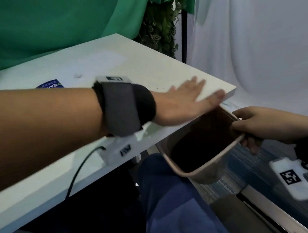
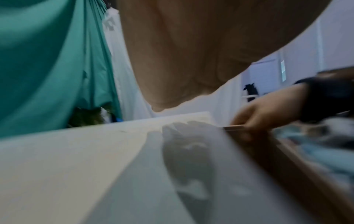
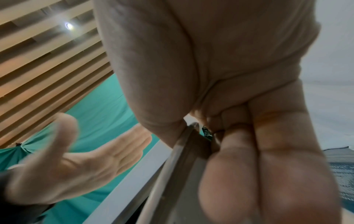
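Observation:
My left hand (image 1: pixel 190 98) lies flat with straight fingers on the white table (image 1: pixel 124 64), close to its near right corner, with fingertips at the front edge. Below that edge, off the table, my right hand (image 1: pixel 249 126) grips the rim of a beige bin (image 1: pixel 180 168) with a dark inside. In the right wrist view, my right hand's fingers (image 3: pixel 268 151) curl round the bin's rim (image 3: pixel 172 159), thumb on the other side, and the left hand (image 3: pixel 76 156) shows open beyond. The left wrist view is blurred; it shows the right hand (image 2: pixel 268 112) on the bin's rim (image 2: pixel 233 128).
A blue and green sticker or packet (image 1: pixel 50 85) lies on the table behind my left forearm. Green cloth (image 1: pixel 53 23) hangs behind the table, white cloth (image 1: pixel 253 38) to the right, and a leafy plant (image 1: pixel 160 31) between them. My blue-trousered leg (image 1: pixel 172 196) is below the bin.

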A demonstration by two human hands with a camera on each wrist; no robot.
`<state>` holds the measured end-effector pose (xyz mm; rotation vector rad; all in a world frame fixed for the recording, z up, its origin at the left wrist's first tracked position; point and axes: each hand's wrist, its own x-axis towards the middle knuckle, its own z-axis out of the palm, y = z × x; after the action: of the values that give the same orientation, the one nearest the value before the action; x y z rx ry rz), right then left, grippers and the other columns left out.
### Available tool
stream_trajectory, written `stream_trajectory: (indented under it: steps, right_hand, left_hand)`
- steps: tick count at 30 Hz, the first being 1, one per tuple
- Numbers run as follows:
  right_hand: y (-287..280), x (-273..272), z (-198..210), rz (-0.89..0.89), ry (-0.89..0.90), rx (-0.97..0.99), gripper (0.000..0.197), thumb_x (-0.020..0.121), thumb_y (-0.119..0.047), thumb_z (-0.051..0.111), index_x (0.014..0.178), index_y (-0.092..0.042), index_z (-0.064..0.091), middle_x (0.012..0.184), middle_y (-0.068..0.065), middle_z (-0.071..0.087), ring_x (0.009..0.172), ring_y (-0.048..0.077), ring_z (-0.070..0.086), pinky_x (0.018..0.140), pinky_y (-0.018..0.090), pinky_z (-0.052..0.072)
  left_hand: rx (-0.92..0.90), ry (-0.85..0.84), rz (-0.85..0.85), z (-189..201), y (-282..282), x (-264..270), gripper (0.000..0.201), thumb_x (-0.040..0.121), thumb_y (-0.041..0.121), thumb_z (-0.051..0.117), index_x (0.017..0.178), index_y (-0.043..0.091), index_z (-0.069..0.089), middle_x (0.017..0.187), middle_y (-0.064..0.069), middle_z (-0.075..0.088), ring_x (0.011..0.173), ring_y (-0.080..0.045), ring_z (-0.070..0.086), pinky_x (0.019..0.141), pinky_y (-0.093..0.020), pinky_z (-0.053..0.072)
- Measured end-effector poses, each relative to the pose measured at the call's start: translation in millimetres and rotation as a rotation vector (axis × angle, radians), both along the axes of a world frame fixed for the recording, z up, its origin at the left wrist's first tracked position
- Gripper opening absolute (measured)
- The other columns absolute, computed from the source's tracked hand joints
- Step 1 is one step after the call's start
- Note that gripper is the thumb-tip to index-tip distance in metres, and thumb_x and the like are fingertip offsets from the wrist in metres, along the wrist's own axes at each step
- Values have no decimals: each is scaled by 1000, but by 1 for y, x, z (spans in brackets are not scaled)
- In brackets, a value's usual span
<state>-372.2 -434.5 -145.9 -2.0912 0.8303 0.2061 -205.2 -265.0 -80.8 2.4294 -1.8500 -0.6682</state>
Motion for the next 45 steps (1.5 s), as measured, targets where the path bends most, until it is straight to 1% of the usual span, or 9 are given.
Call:
stream_trajectory:
  steps: [6, 9, 13, 19, 27, 30, 36, 40, 45]
  right_hand:
    - [-4, -5, 4, 12, -11, 7, 16, 101, -6, 51, 104, 9, 58, 68, 25, 71, 48, 36, 65, 57, 43, 58]
    - [-6, -3, 4, 12, -1, 20, 16, 101, -7, 51, 105, 6, 60, 68, 24, 71, 49, 36, 66, 52, 36, 56]
    - [-8, 1, 2, 8, 5, 21, 17, 101, -8, 51, 103, 8, 57, 67, 23, 71, 49, 37, 67, 52, 36, 56]
    - [-10, 1, 5, 29, -3, 36, 19, 104, -12, 52, 106, 4, 62, 65, 18, 70, 50, 34, 65, 64, 49, 60]
    - [-9, -2, 11, 24, 18, 32, 15, 100, -5, 51, 102, 9, 55, 68, 26, 70, 47, 36, 65, 64, 54, 61]
    - [-9, -1, 11, 37, 28, 22, 16, 101, -6, 50, 105, 7, 59, 66, 22, 70, 48, 35, 65, 62, 49, 60]
    - [-7, 1, 9, 58, 2, 25, 15, 102, -6, 49, 107, 0, 62, 73, 29, 72, 50, 36, 65, 68, 55, 59]
    - [-5, 1, 9, 52, 19, 24, 13, 100, -6, 51, 99, 6, 56, 67, 21, 69, 49, 37, 65, 68, 63, 59]
    - [-3, 6, 10, 68, 29, 1, 15, 100, -6, 51, 102, 8, 55, 66, 20, 69, 47, 35, 65, 64, 49, 55]
  left_hand:
    - [180, -228, 320, 8, 27, 101, 112, 84, 90, -1, 166, 15, -12, 174, -3, -19, 160, -17, -13, 129, -45, -3]
    - [284, -254, 410, -2, 30, 116, 140, 56, 102, -6, 165, 15, -14, 173, -3, -20, 160, -19, -14, 128, -49, -4]
    - [230, -218, 182, -8, 12, 70, 124, 71, 98, -9, 164, 16, -19, 170, -7, -27, 158, -23, -21, 129, -51, -4]
    - [94, -10, -173, -5, -2, -19, 83, 98, 74, 6, 161, 28, -20, 171, 4, -25, 155, -5, -24, 128, -39, -13]
    - [214, -286, 161, 4, -6, 53, 118, 77, 94, -10, 165, 15, -14, 172, -10, -21, 160, -27, -15, 129, -51, -1]
    - [265, -247, 2, -7, -9, 19, 125, 64, 100, -3, 163, 26, -20, 170, -4, -28, 158, -29, -22, 128, -51, -5]
    - [89, -80, -320, 2, 10, -26, 97, 90, 83, 11, 164, 28, -20, 170, 6, -28, 154, -2, -26, 127, -38, -14]
    - [150, -217, -76, 10, 23, 34, 104, 84, 89, -2, 163, 24, -21, 168, 5, -34, 155, -8, -26, 129, -40, -8]
    - [281, -265, 31, 0, 17, 28, 119, 76, 97, 5, 162, 21, -24, 169, -4, -32, 157, -24, -24, 129, -48, -5]
